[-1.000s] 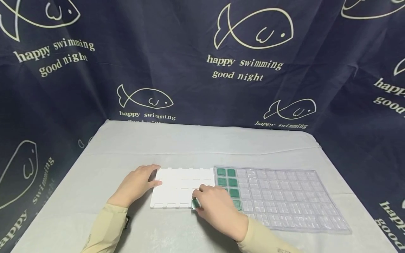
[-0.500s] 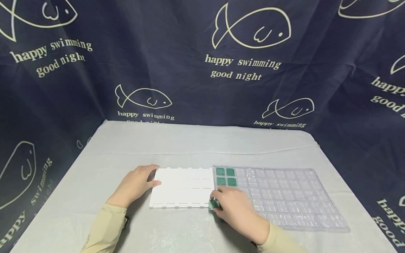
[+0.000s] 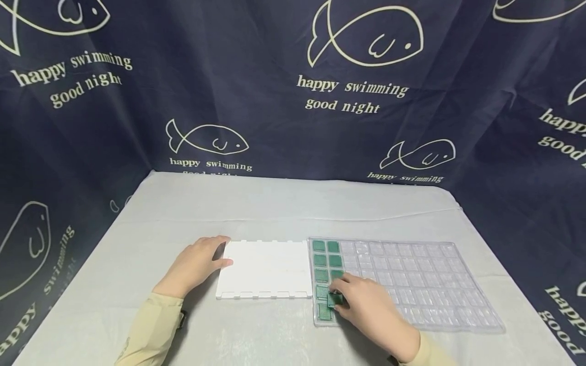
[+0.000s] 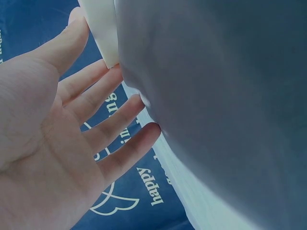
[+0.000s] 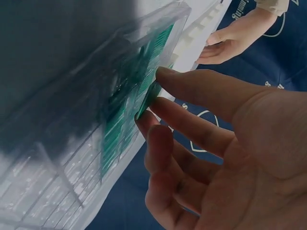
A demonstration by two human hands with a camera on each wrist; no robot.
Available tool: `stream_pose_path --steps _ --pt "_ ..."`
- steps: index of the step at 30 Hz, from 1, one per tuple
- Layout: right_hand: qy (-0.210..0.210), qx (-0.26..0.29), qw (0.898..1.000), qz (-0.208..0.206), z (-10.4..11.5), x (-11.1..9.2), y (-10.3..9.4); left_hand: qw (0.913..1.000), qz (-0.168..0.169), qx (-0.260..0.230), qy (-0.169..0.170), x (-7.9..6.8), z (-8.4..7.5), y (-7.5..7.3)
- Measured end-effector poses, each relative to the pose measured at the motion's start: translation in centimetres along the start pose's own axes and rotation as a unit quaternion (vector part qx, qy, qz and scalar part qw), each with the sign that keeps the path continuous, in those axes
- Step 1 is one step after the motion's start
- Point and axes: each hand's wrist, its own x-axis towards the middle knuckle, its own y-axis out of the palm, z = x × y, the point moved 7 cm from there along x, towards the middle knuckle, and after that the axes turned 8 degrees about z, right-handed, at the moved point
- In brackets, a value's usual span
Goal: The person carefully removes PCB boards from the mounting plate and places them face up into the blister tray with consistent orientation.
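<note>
My right hand pinches a small square green circuit board between thumb and fingers. It holds the board over the near left part of a clear plastic compartment tray. In the right wrist view the pinched circuit board is tilted, seen nearly edge-on. More green boards sit in the tray's two leftmost columns. My left hand rests at the left edge of a flat white rectangular block with notched edges. In the left wrist view its fingers are nearly straight, touching the white block and the table cloth.
The tray's right-hand compartments show only clear plastic. The white block stands close against the tray's left side. A pale cloth covers the table, and a dark blue curtain with fish prints hangs behind and at both sides.
My right hand has moved right with the pinched circuit board, from the white block's near right corner to over the tray's left columns. The left hand has stayed in place.
</note>
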Motion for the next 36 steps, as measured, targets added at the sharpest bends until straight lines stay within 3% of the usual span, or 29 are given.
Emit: stream_pose_path --steps 12,28,36 --pt "0.016 0.007 1.000 0.016 -1.4 -1.8 0.8 1.0000 0.003 -0.001 -0.001 0.2 0.1 0.3" --pt "0.019 0.011 1.000 0.012 -1.5 -2.2 1.1 1.0000 0.004 -0.001 0.004 0.1 0.1 0.3" --pt "0.045 0.025 0.999 0.019 -1.7 -2.1 1.2 0.9997 -0.006 0.019 0.010 -0.1 -0.3 0.3"
